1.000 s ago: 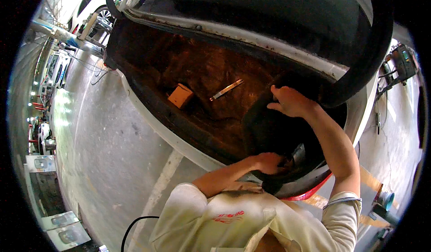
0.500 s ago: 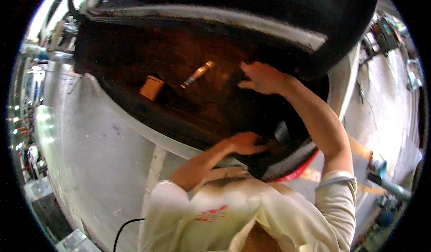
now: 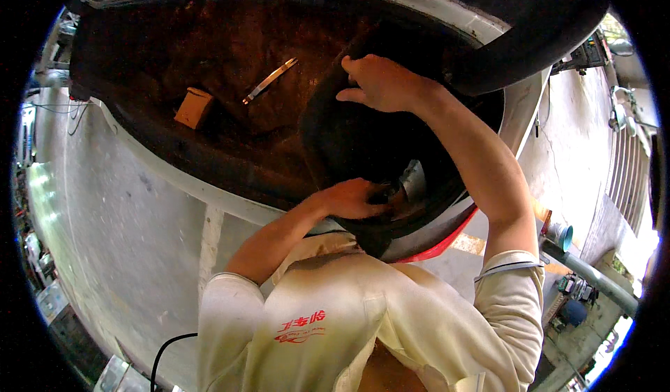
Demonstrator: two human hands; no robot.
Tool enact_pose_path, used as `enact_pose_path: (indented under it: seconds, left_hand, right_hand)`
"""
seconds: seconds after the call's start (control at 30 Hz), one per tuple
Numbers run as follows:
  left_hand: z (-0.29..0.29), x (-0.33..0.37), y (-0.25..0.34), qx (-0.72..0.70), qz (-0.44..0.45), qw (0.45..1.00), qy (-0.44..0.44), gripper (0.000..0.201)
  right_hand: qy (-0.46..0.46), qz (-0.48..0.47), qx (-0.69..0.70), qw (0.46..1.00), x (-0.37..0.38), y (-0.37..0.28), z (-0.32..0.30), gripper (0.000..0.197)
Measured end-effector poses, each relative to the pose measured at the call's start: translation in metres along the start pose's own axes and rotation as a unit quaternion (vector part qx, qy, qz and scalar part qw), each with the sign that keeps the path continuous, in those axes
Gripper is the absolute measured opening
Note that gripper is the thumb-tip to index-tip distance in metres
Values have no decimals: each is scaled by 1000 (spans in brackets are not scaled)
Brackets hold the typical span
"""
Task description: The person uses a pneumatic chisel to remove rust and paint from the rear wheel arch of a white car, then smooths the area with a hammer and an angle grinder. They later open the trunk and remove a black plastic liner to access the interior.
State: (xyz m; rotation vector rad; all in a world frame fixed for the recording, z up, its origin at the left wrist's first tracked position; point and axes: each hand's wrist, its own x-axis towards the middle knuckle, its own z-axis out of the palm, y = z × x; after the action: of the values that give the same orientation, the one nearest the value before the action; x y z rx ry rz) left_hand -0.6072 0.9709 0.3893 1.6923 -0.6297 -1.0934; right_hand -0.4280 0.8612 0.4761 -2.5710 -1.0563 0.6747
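I lean over a car's open boot with a dark, brownish floor [image 3: 237, 36]. At the right side of the boot, my right hand [image 3: 387, 85] is closed at the edge of a black lining [image 3: 328, 123], forefinger at its rim and thumb against its face. Lower down, by the rear corner, my left hand [image 3: 349, 198] reaches into the dark recess. Its fingers curl in and their tips are partly hidden, so what they hold cannot be made out. Just right of them a silvery, shiny piece [image 3: 413, 180] shows in the recess.
A small brown cardboard box [image 3: 193, 108] and a slim metallic tool [image 3: 270, 81] lie on the boot floor, left of my hands. A thick black curved part [image 3: 537, 39] arches over the right side. The pale body edge [image 3: 174, 186] borders the boot, with a red lamp [image 3: 440, 245] at the corner.
The view has shifted, so the boot, box and tool sit further left and higher. Both hands stay in about the same places in the boot; the black lining's edge shows more clearly.
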Motion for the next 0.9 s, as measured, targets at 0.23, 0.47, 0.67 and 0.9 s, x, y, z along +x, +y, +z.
enact_pose_path:
  seconds: [0.23, 0.47, 0.67, 0.9]
  left_hand:
    - [16, 22, 24, 164, -78, 981, 62, 45]
    - [11, 0, 2, 88, -98, 991, -1, 48]
    - [35, 24, -4, 45, 22, 977, 206, 47]
    - [11, 9, 29, 95, -89, 991, 24, 45]
  right_hand:
    - [9, -18, 4, 1000, -1, 1, 0, 44]
    - [-4, -3, 23, 1000, -3, 0, -1, 51]
    - [-10, 7, 14, 1000, -4, -7, -5, 54]
    - [3, -12, -9, 1000, -5, -4, 0, 67]
